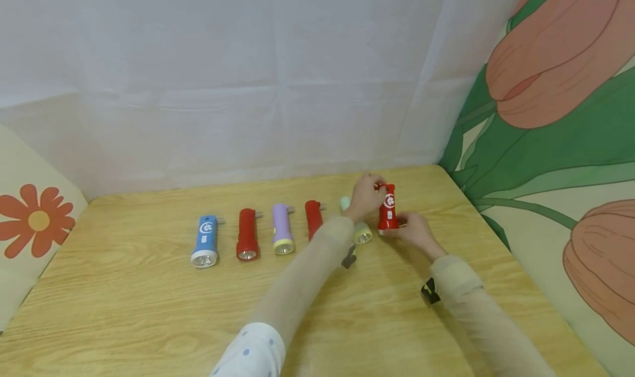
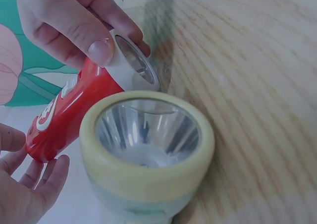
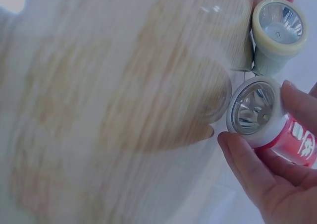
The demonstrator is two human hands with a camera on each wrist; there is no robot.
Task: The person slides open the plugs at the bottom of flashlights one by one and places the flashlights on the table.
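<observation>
A red flashlight (image 1: 388, 209) with a white head rim and a white flower print is between both hands at the right end of a row. My left hand (image 1: 366, 196) pinches its tail end. At the lens end, my right hand (image 1: 415, 231) grips the white rim (image 2: 115, 68) between thumb and fingers. I cannot tell whether this flashlight touches the table. Just left of it lies a pale green flashlight with a cream rim (image 1: 362, 234), partly hidden by my left hand. Its lens (image 2: 148, 132) fills the middle of the left wrist view.
Further left lie a red flashlight (image 1: 313, 217) partly behind my left arm, a purple one (image 1: 281, 225), another red one (image 1: 247, 233) and a blue one (image 1: 205, 239). Metal prongs stick out at several tails. White cloth (image 1: 248, 118) hangs behind the wooden table (image 1: 149, 316).
</observation>
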